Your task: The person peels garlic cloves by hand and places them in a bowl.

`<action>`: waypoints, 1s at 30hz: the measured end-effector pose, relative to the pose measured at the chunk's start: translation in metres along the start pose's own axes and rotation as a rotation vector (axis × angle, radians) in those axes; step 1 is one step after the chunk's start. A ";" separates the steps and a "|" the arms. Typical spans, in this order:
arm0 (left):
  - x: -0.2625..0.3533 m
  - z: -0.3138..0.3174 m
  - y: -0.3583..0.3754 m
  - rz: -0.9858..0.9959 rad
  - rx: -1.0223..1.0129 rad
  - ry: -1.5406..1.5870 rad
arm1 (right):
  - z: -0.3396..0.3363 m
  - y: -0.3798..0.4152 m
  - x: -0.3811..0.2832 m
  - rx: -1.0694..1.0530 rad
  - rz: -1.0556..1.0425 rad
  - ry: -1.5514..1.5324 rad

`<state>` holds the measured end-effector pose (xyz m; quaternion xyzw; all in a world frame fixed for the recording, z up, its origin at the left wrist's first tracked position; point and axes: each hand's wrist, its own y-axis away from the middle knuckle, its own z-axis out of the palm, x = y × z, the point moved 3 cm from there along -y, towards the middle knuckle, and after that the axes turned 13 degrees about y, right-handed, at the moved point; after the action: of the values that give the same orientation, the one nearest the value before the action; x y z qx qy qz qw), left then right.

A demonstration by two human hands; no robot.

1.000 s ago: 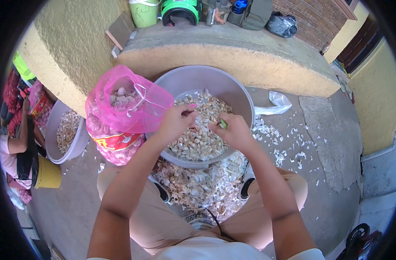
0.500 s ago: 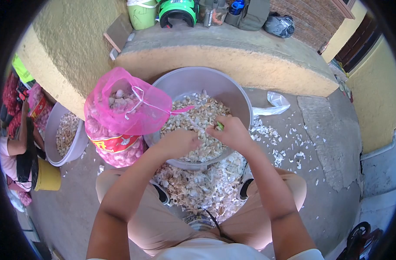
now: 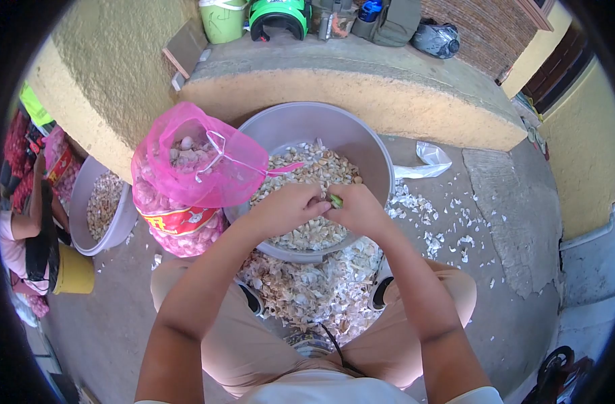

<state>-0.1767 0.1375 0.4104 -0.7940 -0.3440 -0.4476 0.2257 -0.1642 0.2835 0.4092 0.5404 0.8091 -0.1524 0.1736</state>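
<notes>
Fingers (image 3: 341, 191) of the right hand (image 3: 357, 209) grip a mostly hidden green object (image 3: 336, 201); the left hand (image 3: 290, 207) is curled, its grip unclear.

Light: diffuse daylight, mod. brt, source n/v | Shadows: soft; dk brown wooden doorway (image 3: 553, 60) deepest | Glare: mild, crumpled silver plastic strip (image 3: 434, 160) | Optics: strong fisheye, long yellow-sided concrete ledge (image 3: 354, 84) bowed; blk vignette, edges | Focus: ctr fair, small pale garlic cloves (image 3: 311, 163) sl. soft

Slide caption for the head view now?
Left hand and right hand meet over a basin of garlic cloves beside a pink mesh bag.
</notes>
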 end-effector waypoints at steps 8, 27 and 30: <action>-0.008 -0.002 0.000 -0.278 0.075 0.536 | -0.003 0.000 -0.006 -0.019 0.077 -0.244; -0.007 0.004 0.000 0.028 0.407 -0.015 | 0.015 -0.001 0.000 0.165 0.273 -0.202; -0.012 0.006 0.000 0.000 0.403 -0.150 | 0.011 -0.002 0.008 0.189 0.385 -0.217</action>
<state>-0.1784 0.1372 0.3969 -0.7638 -0.4426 -0.3092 0.3537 -0.1672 0.2848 0.3958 0.6790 0.6500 -0.2485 0.2340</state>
